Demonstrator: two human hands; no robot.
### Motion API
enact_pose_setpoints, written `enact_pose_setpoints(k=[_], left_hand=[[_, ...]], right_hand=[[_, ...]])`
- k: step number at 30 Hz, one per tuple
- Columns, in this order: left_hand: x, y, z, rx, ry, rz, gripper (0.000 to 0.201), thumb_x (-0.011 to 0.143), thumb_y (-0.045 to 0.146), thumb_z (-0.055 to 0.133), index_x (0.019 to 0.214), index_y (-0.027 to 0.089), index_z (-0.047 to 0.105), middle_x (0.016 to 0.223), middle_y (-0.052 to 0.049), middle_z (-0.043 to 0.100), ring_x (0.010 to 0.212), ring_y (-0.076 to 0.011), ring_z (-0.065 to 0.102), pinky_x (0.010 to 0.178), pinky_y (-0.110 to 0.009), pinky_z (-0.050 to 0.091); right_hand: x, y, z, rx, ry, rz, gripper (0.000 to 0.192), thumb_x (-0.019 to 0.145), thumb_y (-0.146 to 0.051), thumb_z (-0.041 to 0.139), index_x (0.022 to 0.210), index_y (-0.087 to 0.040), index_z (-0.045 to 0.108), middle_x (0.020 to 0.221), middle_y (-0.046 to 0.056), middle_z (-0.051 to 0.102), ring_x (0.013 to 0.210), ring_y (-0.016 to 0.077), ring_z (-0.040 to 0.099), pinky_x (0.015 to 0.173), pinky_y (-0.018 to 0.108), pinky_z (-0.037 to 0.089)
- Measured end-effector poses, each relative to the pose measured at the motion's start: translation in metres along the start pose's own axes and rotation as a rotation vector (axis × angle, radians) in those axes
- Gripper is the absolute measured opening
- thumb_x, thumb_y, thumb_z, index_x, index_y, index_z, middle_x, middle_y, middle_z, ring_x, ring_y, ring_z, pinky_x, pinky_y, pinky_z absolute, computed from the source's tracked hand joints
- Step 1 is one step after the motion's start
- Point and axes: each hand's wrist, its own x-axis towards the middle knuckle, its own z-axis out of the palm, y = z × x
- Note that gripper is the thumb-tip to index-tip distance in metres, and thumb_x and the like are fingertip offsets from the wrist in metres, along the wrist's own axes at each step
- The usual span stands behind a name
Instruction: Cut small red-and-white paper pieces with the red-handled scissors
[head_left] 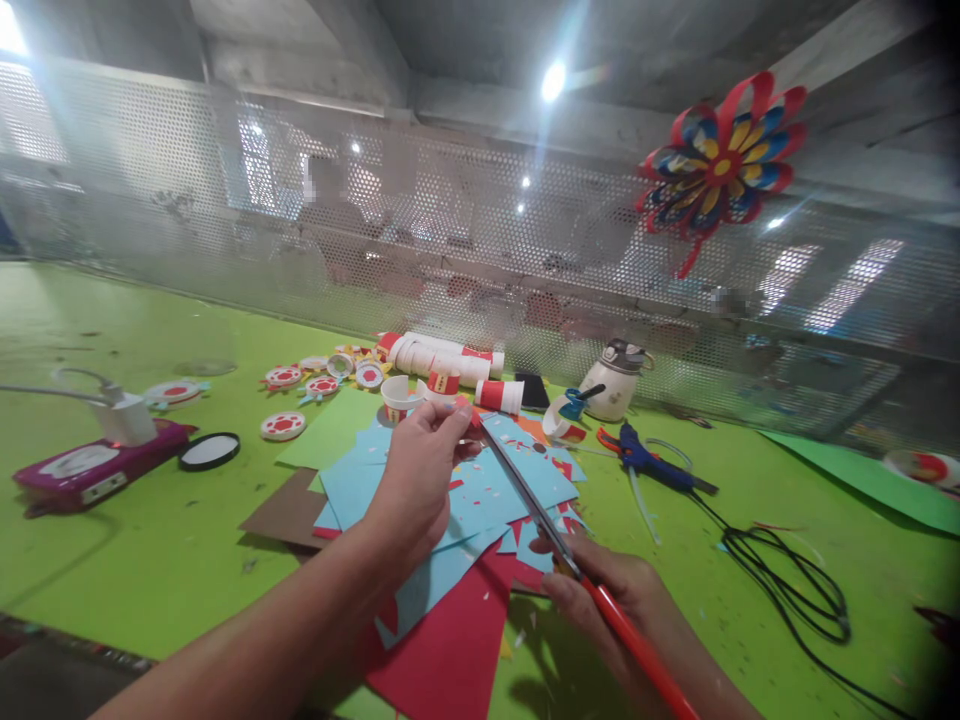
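Observation:
My left hand (427,455) pinches a small piece of red paper (471,412) between thumb and fingers, above the pile of coloured sheets. In my right hand (607,595) are long scissors (525,490) with red handles. Their blades point away from me, with the tips at the red paper; whether they cut into it I cannot tell. Below both hands lie light blue paper sheets (487,500), strewn with red and white scraps. A red sheet (450,645) sticks out toward me from under them.
Behind the pile are stacked paper cups (442,358) and several turtle-like cup crafts (322,386). At left sits a purple power strip (97,470) beside a black lid (209,451). A blue glue gun (652,460), its coiled cable (787,570) and a white bottle (611,380) stand at right.

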Motion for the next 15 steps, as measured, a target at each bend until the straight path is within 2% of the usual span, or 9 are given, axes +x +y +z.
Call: enact_pose_setpoints(k=[8,15], left_hand=[[0.0036,0.0032,-0.0042,0.000,-0.047,-0.017,0.010,0.069,0.021,0.065,0.069,0.014,0.058,0.067,0.000,0.061,0.063,-0.0104,0.056,0.063,-0.025,0.043],[0.0034,0.0093,-0.0043,-0.026,-0.058,-0.040,0.009,0.066,0.017,0.065,0.063,0.014,0.056,0.062,0.000,0.059,0.059,-0.0104,0.055,0.064,-0.026,0.045]], right_hand=[[0.0034,-0.0042,-0.0048,0.023,-0.052,-0.003,0.038,0.085,-0.050,0.045,0.087,-0.019,0.067,0.058,-0.001,0.048,0.052,0.0151,0.041,0.048,0.024,0.033],[0.0007,-0.0005,-0.0061,0.088,-0.039,0.000,0.050,0.086,-0.057,0.040,0.097,-0.017,0.066,0.061,0.002,0.056,0.055,0.0176,0.050,0.050,0.026,0.039]])
